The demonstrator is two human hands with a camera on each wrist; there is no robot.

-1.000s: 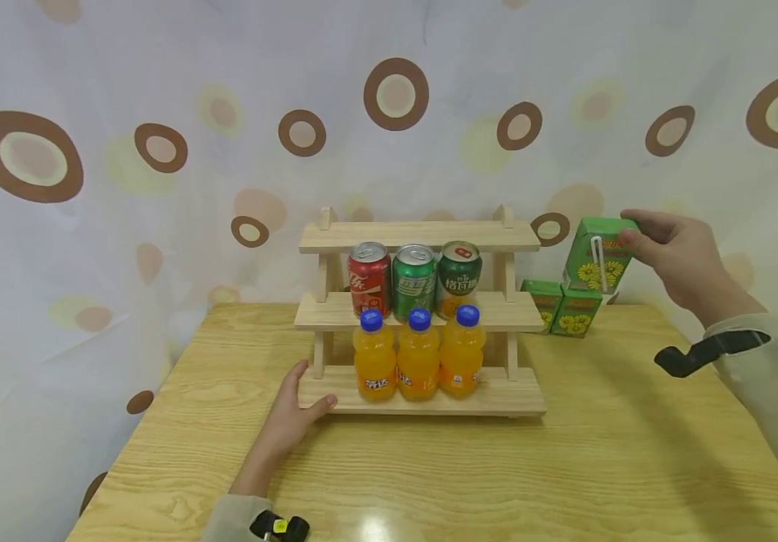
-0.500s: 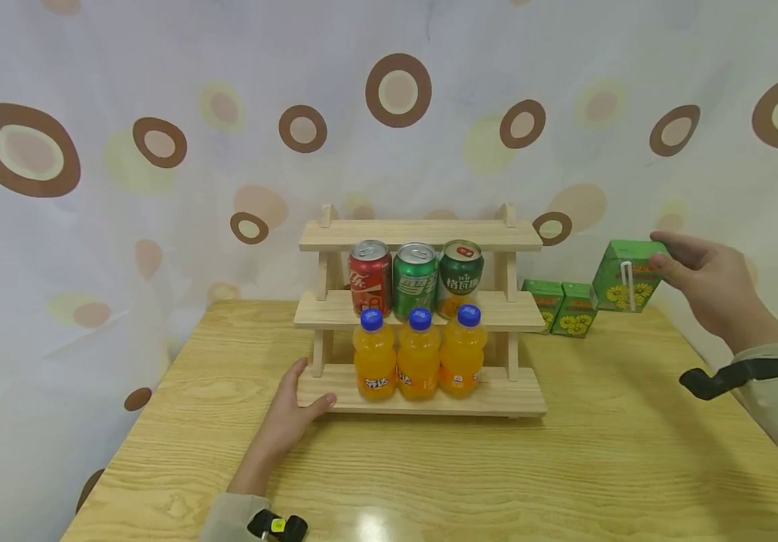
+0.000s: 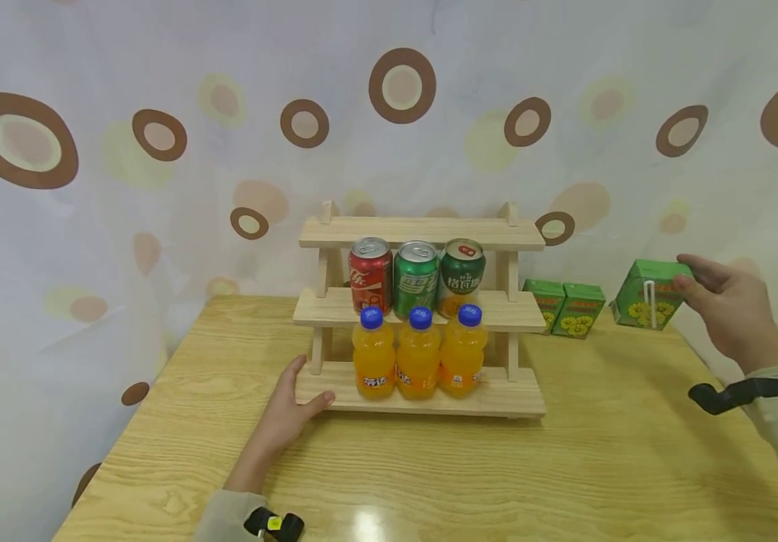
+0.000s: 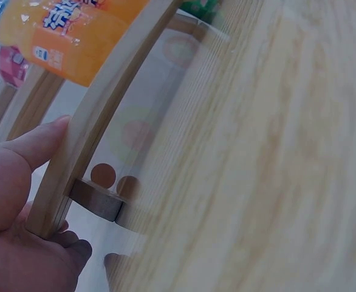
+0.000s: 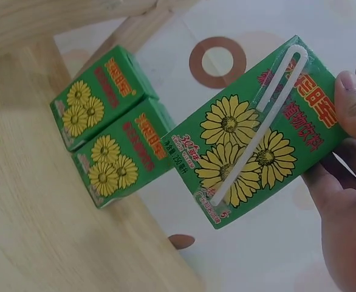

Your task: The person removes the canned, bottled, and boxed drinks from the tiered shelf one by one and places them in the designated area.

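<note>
Left hand (image 3: 282, 418) grips left end of wooden rack (image 3: 423, 232), thumb above lowest board, fingers curled under; tug there could topple bottles (image 3: 419, 357) on rack. Just right of rack, two standing cartons (image 3: 576, 320); low leftward swing could knock them. Farther right of rack, held carton (image 3: 663, 305): right hand (image 3: 734, 310) pinches upper right corner, thumb against fingers; such one-sided hold might let it twist. Straw face toward viewer; long axis near upright, top leaning slightly right.
</note>
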